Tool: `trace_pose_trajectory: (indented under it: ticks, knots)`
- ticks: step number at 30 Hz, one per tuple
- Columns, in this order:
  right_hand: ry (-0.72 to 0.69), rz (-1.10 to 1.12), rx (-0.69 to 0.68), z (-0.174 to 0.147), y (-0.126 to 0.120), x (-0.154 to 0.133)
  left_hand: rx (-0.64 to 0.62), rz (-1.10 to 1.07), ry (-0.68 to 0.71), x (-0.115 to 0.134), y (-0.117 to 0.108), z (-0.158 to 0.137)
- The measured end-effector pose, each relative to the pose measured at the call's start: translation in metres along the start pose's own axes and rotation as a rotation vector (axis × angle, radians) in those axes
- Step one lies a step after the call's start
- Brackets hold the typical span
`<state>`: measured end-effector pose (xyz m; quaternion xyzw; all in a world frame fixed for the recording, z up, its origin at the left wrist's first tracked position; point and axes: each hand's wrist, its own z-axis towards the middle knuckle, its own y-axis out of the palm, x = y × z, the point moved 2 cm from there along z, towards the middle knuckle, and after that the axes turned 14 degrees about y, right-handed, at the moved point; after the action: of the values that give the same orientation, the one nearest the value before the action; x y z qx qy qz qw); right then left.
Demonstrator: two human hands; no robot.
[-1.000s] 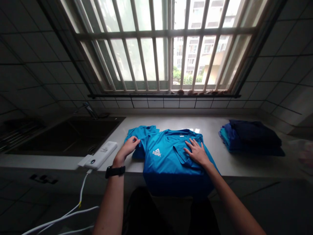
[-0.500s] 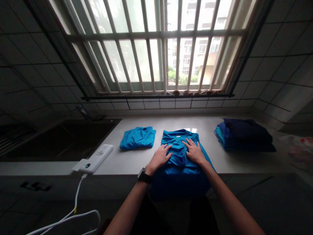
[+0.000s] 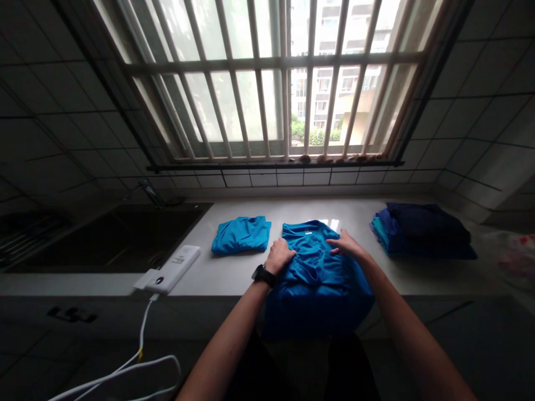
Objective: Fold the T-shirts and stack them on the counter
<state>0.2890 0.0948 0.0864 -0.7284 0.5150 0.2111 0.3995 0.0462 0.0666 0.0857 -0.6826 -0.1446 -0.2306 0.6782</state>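
A blue shirt (image 3: 321,281) lies on the near part of the pale surface (image 3: 418,278), its lower part hanging over the front edge. Its left side looks turned in over the chest, with a sleeve opening lying mid-front; the right side flares outward, seemingly not yet squared, and the hanging length is not yet brought up. The collar points toward the window (image 3: 273,62), and the long axis runs from there toward the person. The left hand (image 3: 281,255) has its fingers bent at the shirt's left edge; whether it pinches cloth I cannot tell. The right hand (image 3: 343,245) is spread at the upper right edge. A folded blue garment (image 3: 241,235) sits left, a clothes stack (image 3: 426,231) right.
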Motion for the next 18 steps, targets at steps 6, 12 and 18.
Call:
trace_pose_trajectory:
  ticks: [6,12,18]
  knots:
    - [-0.072,0.016,-0.212,0.005,0.022,-0.013,-0.005,-0.148,0.116,-0.004,-0.006,0.033]
    - [-0.366,0.091,0.007,0.000,0.005,-0.103,0.240,-0.231,0.231,0.024,-0.063,0.085]
    - [-0.987,0.097,0.328,-0.058,-0.022,-0.140,0.581,-0.417,0.515,0.033,-0.118,0.075]
